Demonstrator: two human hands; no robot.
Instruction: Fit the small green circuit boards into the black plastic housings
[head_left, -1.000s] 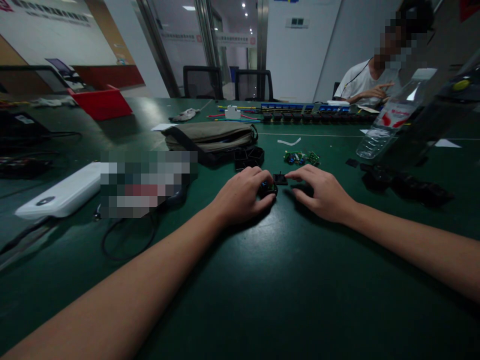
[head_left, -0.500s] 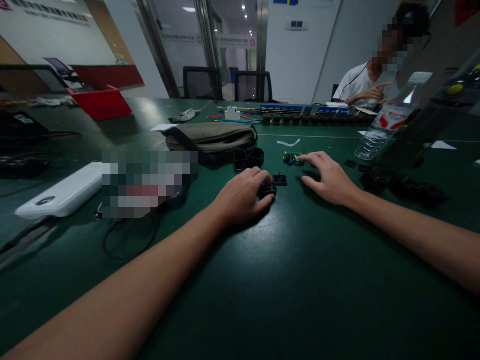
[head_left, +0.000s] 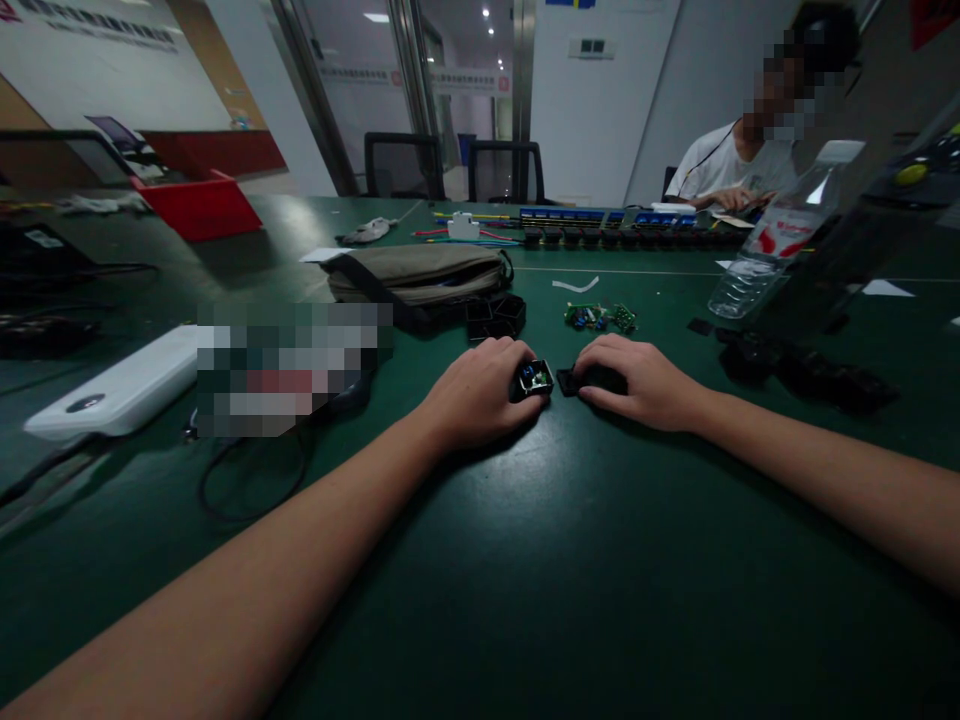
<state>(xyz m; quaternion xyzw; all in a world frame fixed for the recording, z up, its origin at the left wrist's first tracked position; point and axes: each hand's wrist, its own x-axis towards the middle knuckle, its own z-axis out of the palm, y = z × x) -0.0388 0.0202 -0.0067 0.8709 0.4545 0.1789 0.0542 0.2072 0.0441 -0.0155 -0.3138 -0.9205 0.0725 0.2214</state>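
Note:
My left hand (head_left: 491, 393) is closed around a small black plastic case (head_left: 535, 378), whose open side shows a green circuit board with blue parts inside. Just to its right, my right hand (head_left: 637, 382) pinches a flat black plastic cover (head_left: 568, 382) between thumb and fingers, low over the table. Case and cover are a little apart. Beyond the hands lie green circuit boards (head_left: 600, 317) with small components. Several empty black cases (head_left: 496, 317) stand together behind my left hand.
A grey-brown bag (head_left: 424, 272) lies behind the cases. At left are a white power bank (head_left: 124, 378) and a cable (head_left: 202, 490). A water bottle (head_left: 784, 235) and black parts (head_left: 806, 375) are at right. Another person (head_left: 739, 165) sits across the table (head_left: 540, 580).
My right hand has come back from the circuit boards and taken hold of the black cover. The case in my left hand now shows its open side. The other person's hands have lowered.

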